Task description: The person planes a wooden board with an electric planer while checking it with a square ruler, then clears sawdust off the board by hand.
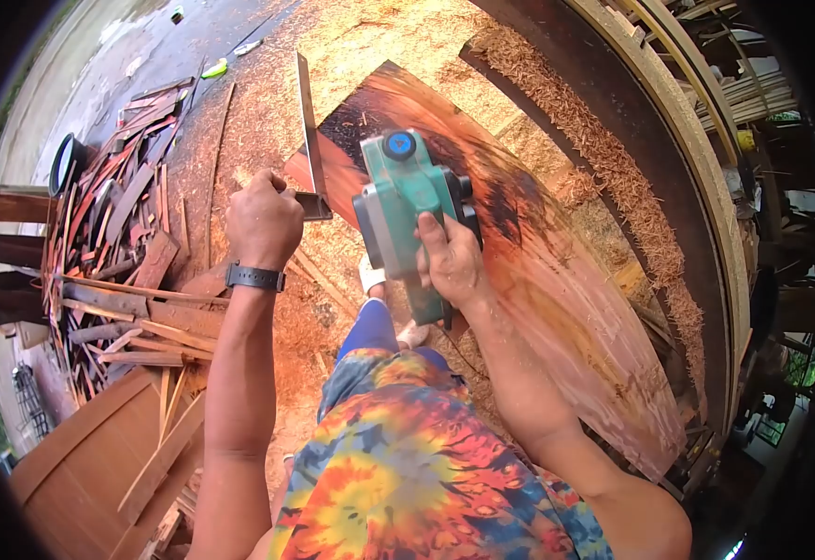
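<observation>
My right hand (451, 259) is wrapped round the handle of a teal electric hand planer (417, 191), which is over a broad wooden slab (566, 289) with reddish, dark-streaked grain. Whether the planer's base touches the wood is hidden from above. My left hand (266, 219), wearing a dark wristwatch (255, 277), is closed in a fist round the short arm of an L-shaped carpenter's square (308, 121). The square's long blade points away from me, beside the slab's left corner.
Wood shavings (258, 140) cover the ground and lie thick along a dark beam (706, 215) on the right. A heap of offcuts (127, 215) lies at left, with a brown wooden panel (90, 448) nearer me. My feet stand beside the slab.
</observation>
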The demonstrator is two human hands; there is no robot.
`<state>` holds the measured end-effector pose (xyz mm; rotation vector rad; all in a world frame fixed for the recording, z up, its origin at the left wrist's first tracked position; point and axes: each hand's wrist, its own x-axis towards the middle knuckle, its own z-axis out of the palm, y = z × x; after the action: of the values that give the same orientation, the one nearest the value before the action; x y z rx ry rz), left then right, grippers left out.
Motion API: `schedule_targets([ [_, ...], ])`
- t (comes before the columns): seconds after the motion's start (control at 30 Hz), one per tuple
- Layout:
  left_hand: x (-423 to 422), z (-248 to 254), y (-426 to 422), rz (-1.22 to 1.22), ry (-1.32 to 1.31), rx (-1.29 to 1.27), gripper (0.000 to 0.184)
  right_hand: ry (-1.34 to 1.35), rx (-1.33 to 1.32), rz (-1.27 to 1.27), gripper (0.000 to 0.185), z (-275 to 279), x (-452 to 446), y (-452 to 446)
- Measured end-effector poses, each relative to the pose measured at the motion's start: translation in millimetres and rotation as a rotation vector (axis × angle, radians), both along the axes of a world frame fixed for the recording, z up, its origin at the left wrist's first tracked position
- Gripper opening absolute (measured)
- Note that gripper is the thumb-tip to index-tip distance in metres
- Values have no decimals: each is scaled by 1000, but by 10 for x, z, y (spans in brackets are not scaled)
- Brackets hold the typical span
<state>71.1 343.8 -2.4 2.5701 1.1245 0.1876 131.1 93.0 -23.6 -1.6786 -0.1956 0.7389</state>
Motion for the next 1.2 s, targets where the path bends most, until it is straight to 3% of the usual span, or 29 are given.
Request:
schedule_targets([
  [0.3, -590, -178, 238, 65, -232, -181, 20, -44, 123, -74, 70, -122, 1803, 1595],
  [0.5, -1732, -626, 345, 308, -288, -320, 22, -34, 58, -123, 71, -12, 939, 1111],
  [0.7, -2762, -1359, 110, 357, 207, -147, 24, -181, 7, -171, 70, -319, -263, 497],
  [0.77, -2960, -1428, 9, 418, 296, -234, 25, -192, 0, -176, 69, -361, -300, 503],
  [0.8, -3130, -1636, 36, 534, 237, -445, 25, -194, 1, -183, 68, -388, -219, 572],
  [0.9, -3230, -1677, -44, 615, 190, -598, 23, -181, 17, -220, 66, -430, 200, 886],
  [1.0, -3241, -1826, 185, 524, 245, -644, 23, -103, 39, -280, 65, -168, 737, 1288],
  [1.13, -3000, -1696, 624, 239, 402, -490, 25, -65, 113, -372, 67, -186, 1353, 1734],
  [1.2, -3256, -2232, 1085, 193, 409, -501, 26, -63, 114, -369, 68, -161, 1493, 1806],
])
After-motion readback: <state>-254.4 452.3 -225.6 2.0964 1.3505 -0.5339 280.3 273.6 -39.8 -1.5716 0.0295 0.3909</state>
